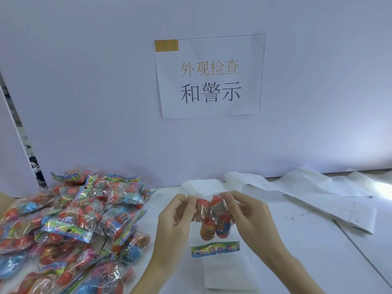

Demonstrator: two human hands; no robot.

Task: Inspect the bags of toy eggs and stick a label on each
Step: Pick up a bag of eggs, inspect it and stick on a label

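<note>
Clear plastic bag of orange and blue toy eggs, colourful header strip hanging lowest, is held above the white table. Left hand and right hand each pinch an upper corner, fingers curled. Risk: thin film may slip from fingertip grips; eggs would likely drop. Heap of unlabelled egg bags crowds the left. White paper sheets lie right; open table nearer.

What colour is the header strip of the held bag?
The strip is multicoloured, mostly green, blue and pink, seen in the head view.
</note>
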